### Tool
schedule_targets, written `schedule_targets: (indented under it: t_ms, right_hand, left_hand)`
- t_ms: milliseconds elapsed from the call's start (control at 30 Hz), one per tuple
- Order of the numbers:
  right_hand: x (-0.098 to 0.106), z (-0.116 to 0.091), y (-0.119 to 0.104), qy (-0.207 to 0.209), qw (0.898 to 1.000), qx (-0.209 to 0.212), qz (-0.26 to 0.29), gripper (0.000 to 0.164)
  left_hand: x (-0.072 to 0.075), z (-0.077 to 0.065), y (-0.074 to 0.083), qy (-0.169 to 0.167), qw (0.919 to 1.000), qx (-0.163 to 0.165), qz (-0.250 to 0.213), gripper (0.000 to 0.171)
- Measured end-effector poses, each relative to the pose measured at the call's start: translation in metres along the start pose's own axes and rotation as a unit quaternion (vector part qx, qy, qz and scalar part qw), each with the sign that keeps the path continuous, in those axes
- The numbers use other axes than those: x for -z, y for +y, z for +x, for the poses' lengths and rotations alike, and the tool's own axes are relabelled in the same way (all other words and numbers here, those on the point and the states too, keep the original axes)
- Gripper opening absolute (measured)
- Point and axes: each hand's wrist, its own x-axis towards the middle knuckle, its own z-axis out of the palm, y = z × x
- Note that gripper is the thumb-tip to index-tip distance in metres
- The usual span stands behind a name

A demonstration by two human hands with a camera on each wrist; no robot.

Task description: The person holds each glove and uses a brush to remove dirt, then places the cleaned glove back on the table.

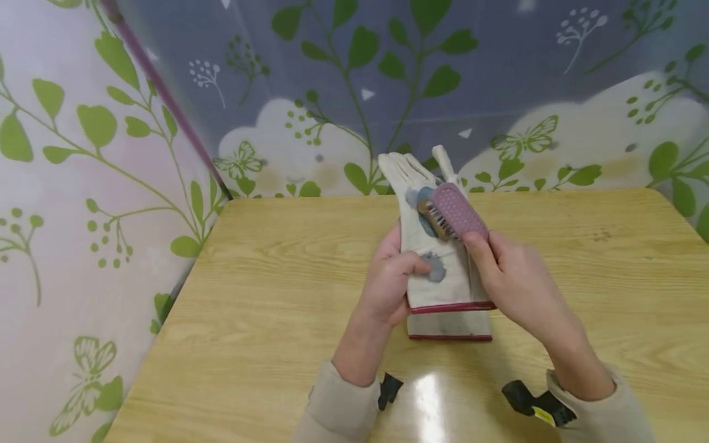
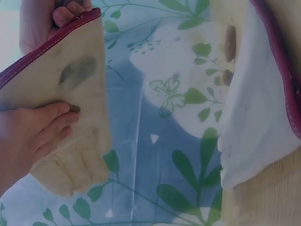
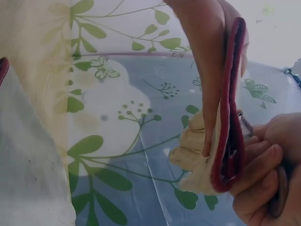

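Above the table, my left hand [image 1: 386,277] grips a cream work glove [image 1: 443,289] with dark red cuff trim, thumb on top beside a grey stain [image 1: 435,268]. Its fingers [image 2: 51,127] lie against the glove's other side in the left wrist view. My right hand [image 1: 517,283] holds a scrubbing brush [image 1: 460,209], with a pink dotted back and dark bristles turned toward the glove. The brush overlaps a blue-grey patch on the palm. In the right wrist view, the right hand [image 3: 258,183] is beside the cuff, most of the brush hidden.
A second glove [image 1: 450,326] lies on the wooden table [image 1: 277,295] under the held one; the left wrist view also shows this lying glove [image 2: 256,108]. Leaf-patterned curtains [image 1: 332,80] hang behind and to the left of the table. Black straps [image 1: 520,397] sit at the sleeves.
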Motion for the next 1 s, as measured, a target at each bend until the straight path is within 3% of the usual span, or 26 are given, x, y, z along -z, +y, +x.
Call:
schedule_targets:
  t_ms: [167,367,467,600,733,867,1000]
  right_hand:
    - [0.005,-0.004,-0.001,-0.014,0.999,0.006,0.037,0.037]
    - [-0.003,0.001,-0.001,-0.019,1.000,0.007,-0.001,0.039]
    - [-0.004,0.003,0.002,-0.013,1.000,0.001,0.014,0.041]
    - [-0.002,0.002,0.003,-0.017,0.999,-0.003,0.049,0.039]
    - [-0.004,0.003,0.002,-0.027,0.999,0.004,0.019,0.040]
    - [-0.007,0.005,0.002,-0.004,1.000,0.007,-0.015,0.040]
    - [-0.001,0.003,0.004,0.017,0.999,0.001,0.028,0.040]
  left_hand:
    - [-0.001,-0.003,0.001,-0.011,0.9999,-0.003,-0.004,0.077]
    - [0.004,-0.004,-0.001,0.006,1.0000,0.002,0.005,0.079]
    - [0.007,-0.002,-0.003,0.010,0.9999,0.003,-0.006,0.081]
    - [0.009,0.002,-0.004,-0.005,0.9996,-0.020,-0.016,0.082]
    - [0.011,0.004,-0.004,-0.008,0.9991,-0.041,-0.011,0.083]
    - [0.011,0.005,-0.004,0.000,0.9989,-0.045,-0.011,0.084]
    - [0.010,0.004,-0.004,-0.005,0.9987,-0.048,-0.019,0.083]
